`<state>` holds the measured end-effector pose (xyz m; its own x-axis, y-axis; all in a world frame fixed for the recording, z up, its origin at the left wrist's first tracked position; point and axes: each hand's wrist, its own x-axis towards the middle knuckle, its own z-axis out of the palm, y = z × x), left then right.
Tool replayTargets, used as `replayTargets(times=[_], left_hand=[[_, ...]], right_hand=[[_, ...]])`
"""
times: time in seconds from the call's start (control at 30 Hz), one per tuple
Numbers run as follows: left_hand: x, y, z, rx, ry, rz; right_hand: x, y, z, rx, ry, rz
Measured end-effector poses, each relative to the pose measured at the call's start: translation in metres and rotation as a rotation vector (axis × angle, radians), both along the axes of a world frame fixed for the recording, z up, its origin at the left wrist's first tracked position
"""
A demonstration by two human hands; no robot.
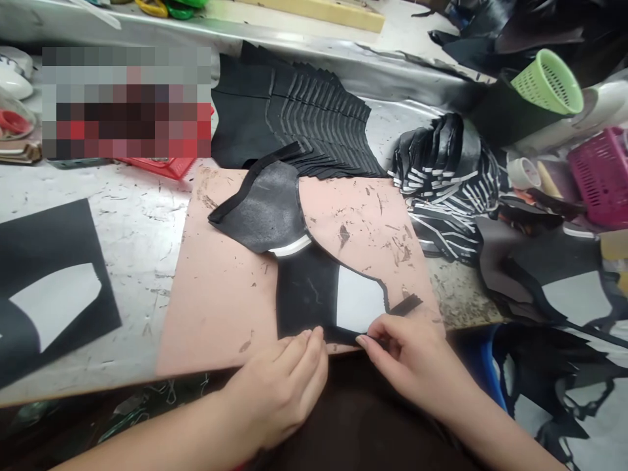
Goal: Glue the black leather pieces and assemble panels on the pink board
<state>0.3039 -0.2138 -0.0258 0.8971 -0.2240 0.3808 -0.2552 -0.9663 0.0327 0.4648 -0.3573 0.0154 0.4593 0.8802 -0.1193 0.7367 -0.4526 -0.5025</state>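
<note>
A flat black leather piece (307,288) with a white patch (360,297) lies on a pink board (220,314). Its upper section (267,206) is greyish, with a folded black edge and a short white strip (291,247) along its lower side. My left hand (289,379) has its fingers pressed together at the piece's near edge, the fingertips partly hidden underneath. Beside the white patch, the thumb and fingers of my right hand (405,347) pinch the same near edge. A narrow black strip end (407,304) sticks out past my right hand.
Behind the board lie overlapping black leather pieces (314,111). To their right is a pile of white-edged black pieces (446,176). A black sheet (53,229) lies at left. Green (552,82) and purple baskets (601,173) stand at right, above a blue bin (490,366) of scraps.
</note>
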Motion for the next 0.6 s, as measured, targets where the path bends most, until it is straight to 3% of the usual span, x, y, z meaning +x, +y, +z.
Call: replayTargets(times=[0.33, 0.6], left_hand=[[0.009, 0.001, 0.015, 0.141, 0.125, 0.014], [0.017, -0.006, 0.009, 0.072, 0.059, -0.023]], right_hand=[[0.004, -0.003, -0.002, -0.071, 0.093, -0.017], [0.009, -0.009, -0.005, -0.038, 0.073, -0.055]])
